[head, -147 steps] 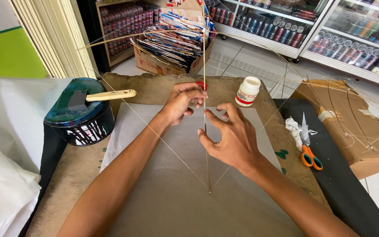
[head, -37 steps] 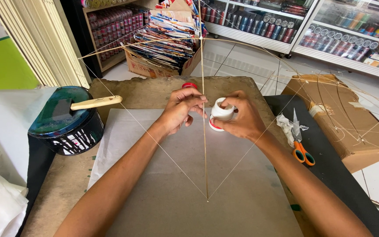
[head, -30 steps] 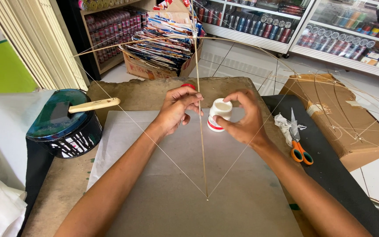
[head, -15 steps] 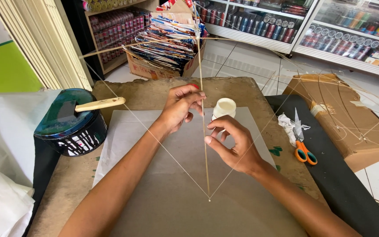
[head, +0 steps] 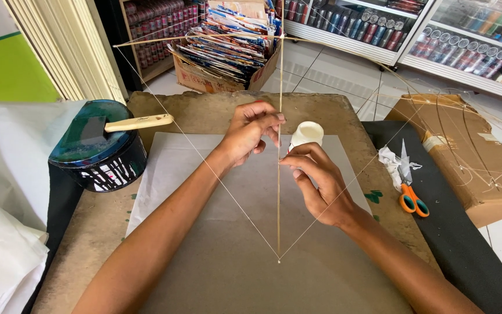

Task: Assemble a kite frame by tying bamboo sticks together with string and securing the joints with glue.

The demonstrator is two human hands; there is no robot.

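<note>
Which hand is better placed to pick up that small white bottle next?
Probably the right hand: its fingers lie right in front of the white bottle. The left hand pinches the upright stick, so it is busy.

We have one view only, from a camera on the person's head, looking down and forward over the worktable. It sits close above both forearms, so the left hand and right hand fill the middle. Beyond the table's far edge it faces a tiled floor and shop shelves. No second view shares this scene.
</note>
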